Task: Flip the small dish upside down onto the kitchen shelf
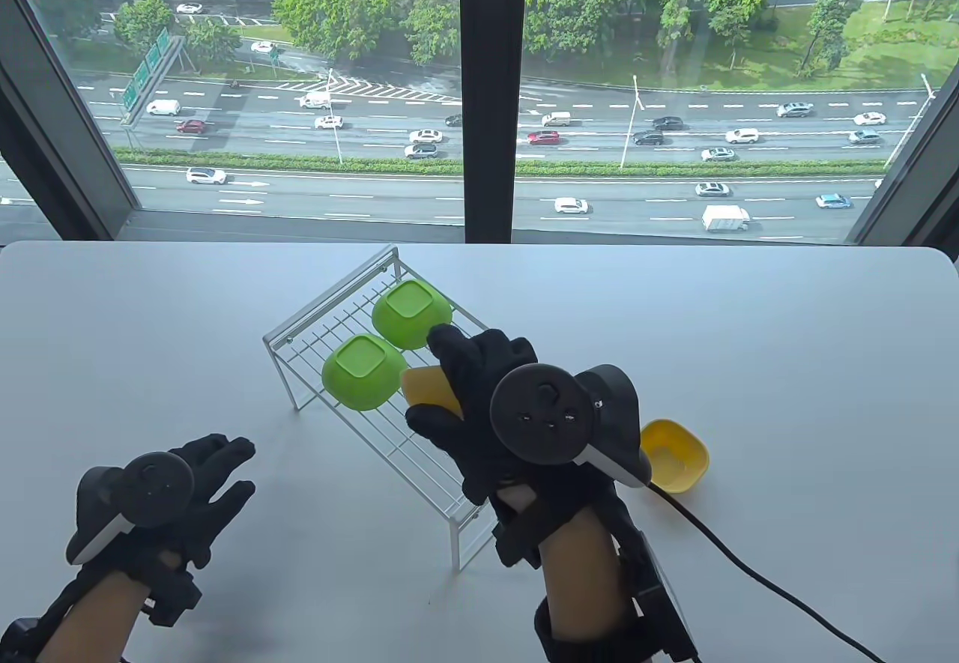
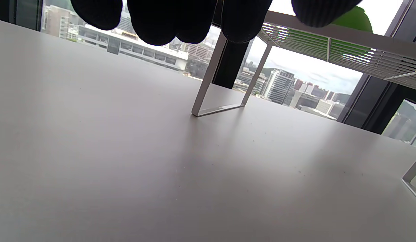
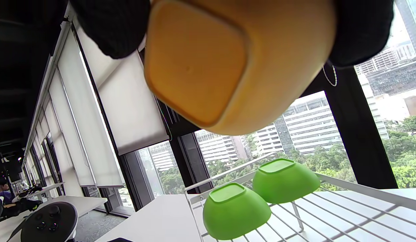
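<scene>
My right hand point(image 1: 457, 393) grips a small orange-yellow dish point(image 1: 428, 387) above the white wire kitchen shelf point(image 1: 419, 461). The right wrist view shows the dish's square base point(image 3: 194, 64) held between my fingers point(image 3: 110, 30), above the rack. Two green dishes lie upside down on the shelf, one nearer point(image 1: 365, 372) point(image 3: 233, 210) and one farther point(image 1: 411, 312) point(image 3: 284, 179). My left hand point(image 1: 202, 483) hovers open and empty over the table left of the shelf; its fingertips point(image 2: 171, 20) hang over the table in the left wrist view.
A second yellow dish point(image 1: 676, 455) sits upright on the table right of the shelf. A black cable point(image 1: 749, 565) runs from my right wrist across the table. The shelf leg point(image 2: 224, 84) stands ahead of my left hand. Windows line the table's far edge.
</scene>
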Tool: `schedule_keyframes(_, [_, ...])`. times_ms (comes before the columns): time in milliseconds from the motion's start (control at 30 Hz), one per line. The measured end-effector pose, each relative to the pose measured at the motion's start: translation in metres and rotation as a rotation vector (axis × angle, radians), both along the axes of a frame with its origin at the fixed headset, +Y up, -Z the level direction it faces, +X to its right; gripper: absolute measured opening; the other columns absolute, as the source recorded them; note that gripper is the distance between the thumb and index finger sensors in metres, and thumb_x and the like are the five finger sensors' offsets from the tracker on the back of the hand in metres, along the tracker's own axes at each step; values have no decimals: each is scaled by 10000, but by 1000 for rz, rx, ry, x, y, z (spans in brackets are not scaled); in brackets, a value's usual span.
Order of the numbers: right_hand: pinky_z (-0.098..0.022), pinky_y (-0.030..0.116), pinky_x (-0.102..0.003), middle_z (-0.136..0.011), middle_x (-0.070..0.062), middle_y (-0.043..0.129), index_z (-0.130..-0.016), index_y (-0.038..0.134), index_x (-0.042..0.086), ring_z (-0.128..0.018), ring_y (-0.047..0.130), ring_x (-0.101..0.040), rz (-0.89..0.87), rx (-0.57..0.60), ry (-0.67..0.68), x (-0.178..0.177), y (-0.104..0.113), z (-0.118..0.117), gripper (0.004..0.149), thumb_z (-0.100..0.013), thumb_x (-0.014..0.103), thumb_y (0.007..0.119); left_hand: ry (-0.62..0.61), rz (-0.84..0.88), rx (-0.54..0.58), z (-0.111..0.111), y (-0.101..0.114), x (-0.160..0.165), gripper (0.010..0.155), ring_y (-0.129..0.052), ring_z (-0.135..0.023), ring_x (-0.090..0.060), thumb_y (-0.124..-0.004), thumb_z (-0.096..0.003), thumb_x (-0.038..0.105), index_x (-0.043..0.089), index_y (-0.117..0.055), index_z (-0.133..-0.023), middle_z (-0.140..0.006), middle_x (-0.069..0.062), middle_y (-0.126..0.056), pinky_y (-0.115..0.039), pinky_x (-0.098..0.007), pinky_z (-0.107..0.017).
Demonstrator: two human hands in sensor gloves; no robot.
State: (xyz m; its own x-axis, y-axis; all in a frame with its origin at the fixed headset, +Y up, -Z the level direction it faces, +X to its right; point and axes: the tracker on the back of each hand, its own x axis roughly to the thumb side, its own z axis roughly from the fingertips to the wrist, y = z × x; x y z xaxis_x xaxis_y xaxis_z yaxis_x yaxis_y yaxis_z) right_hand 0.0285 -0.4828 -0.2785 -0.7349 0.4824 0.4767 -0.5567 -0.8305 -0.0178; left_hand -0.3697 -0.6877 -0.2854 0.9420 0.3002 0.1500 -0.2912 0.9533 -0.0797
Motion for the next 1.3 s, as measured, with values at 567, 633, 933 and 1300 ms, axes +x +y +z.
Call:
schedule_keyframes(567, [-555, 777, -648, -838, -27, 644, -1092, 349, 159, -681, 722, -262, 68, -183, 164, -11, -41, -28, 974, -399, 537, 921, -13, 1, -30, -2, -4, 3, 667, -692, -986, -387, -666, -450, 568, 303, -662, -1062, -1149, -86, -624, -648, -631, -723])
schedule_keyframes(633, [-548, 797, -621, -859, -30, 614, -1087, 273, 156, -678, 720, -255, 89, -211, 167, -14, -46, -30, 987, -426, 493, 924, -18, 4, -30, -2, -4, 3, 665, -692, -986, -387, -666, -451, 568, 306, -663, -1062, -1150, -85, -622, -646, -632, -724])
schedule_keyframes(933, [-528, 820, -593, -983, -130, 597, -1097, 451, 200, -743, 759, -342, 148, -311, 207, -26, -66, -41, 793, -468, 434, 872, -29, 13, -36, -1, -6, 3, 660, -692, -988, -384, -664, -450, 569, 316, -666, -1060, -1150, -87, -621, -648, -632, -723])
schedule_keyframes(1300, [-402, 909, -570, -1010, -172, 683, -1106, 591, 223, -706, 878, -373, 217, -373, 143, -31, -87, -53, 752, -451, 480, 856, -47, 25, -49, -1, -7, 5, 644, -688, -989, -387, -661, -453, 566, 333, -682, -1053, -1152, -89, -618, -649, -629, -724])
